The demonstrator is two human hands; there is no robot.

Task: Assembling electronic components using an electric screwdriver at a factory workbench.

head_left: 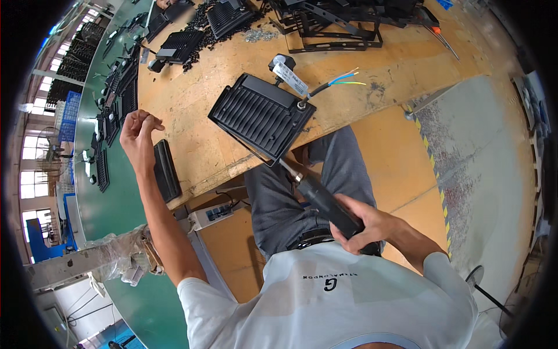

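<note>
While right hand [372,225] fingers clamped on electric screwdriver [325,203] touching finned lamp housing [260,116], left hand [139,136] fingers curled together, apart

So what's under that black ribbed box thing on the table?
The black ribbed housing lies on the wooden workbench, its corner sticking out over the edge above the person's grey trousers. Its underside is hidden.
</note>
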